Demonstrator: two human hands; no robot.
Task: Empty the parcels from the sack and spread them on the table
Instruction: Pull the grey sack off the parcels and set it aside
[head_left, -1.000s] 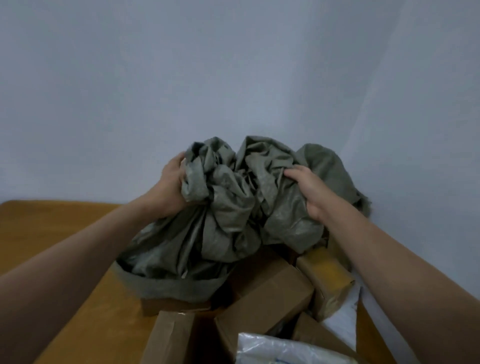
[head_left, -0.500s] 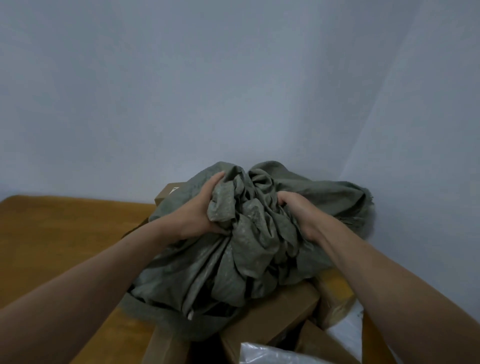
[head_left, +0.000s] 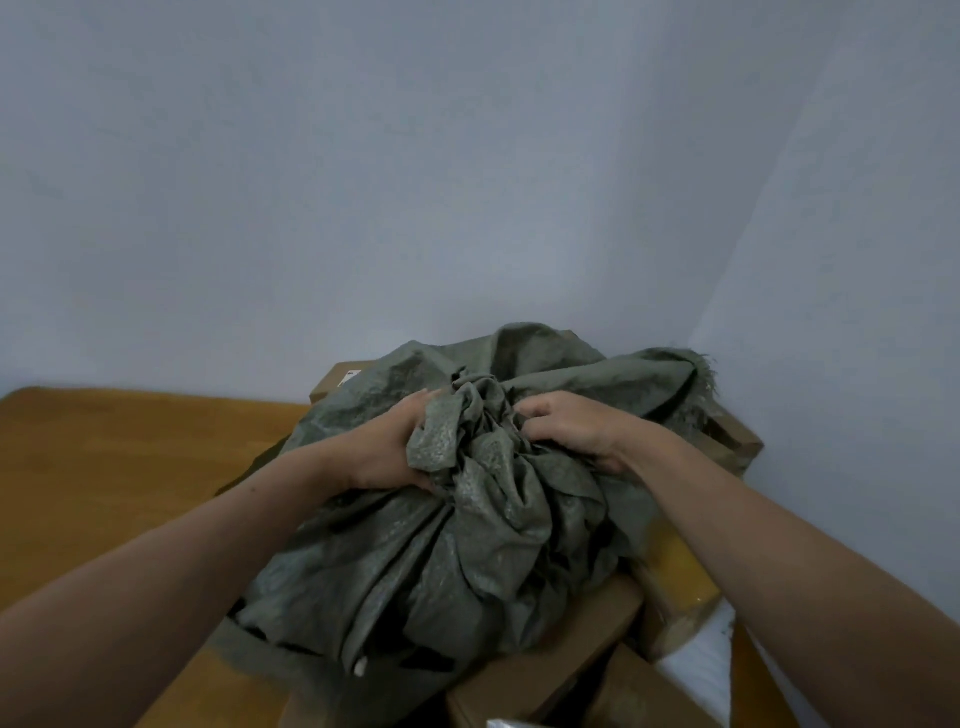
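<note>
Sack (head_left: 467, 561), grey-green and woven, lies crumpled in a heap over a pile of parcels at the far right end of the wooden table (head_left: 114, 467). Nearest the viewer, a brown box (head_left: 561, 660) pokes out from under its lower edge. Just right of that, a yellow-taped parcel (head_left: 675, 582) sits against a white plastic packet (head_left: 701, 654).

The sack's hemmed edge lies low at the near left, touching the table. From there long pleats run up and away to a tight bunch at the top of the heap, so the folds point from near left to far right. The cloth is too crumpled to tell its true long axis.

Both hands meet at that bunch. The left hand (head_left: 387, 452) has its fingers curled round a thick wad of cloth on the bunch's left side. The right hand (head_left: 571, 428) is on the right side, with its fingers bent and dug into the folds, gripping them. Most of the sack lies below the two grips and toward the viewer, and a smoother stretch spreads beyond them to a frayed edge at the far right.

Behind the sack, a labelled box (head_left: 337, 376) shows at the left and a box corner (head_left: 737, 441) at the right. A pale wall (head_left: 363, 182) stands behind everything.
</note>
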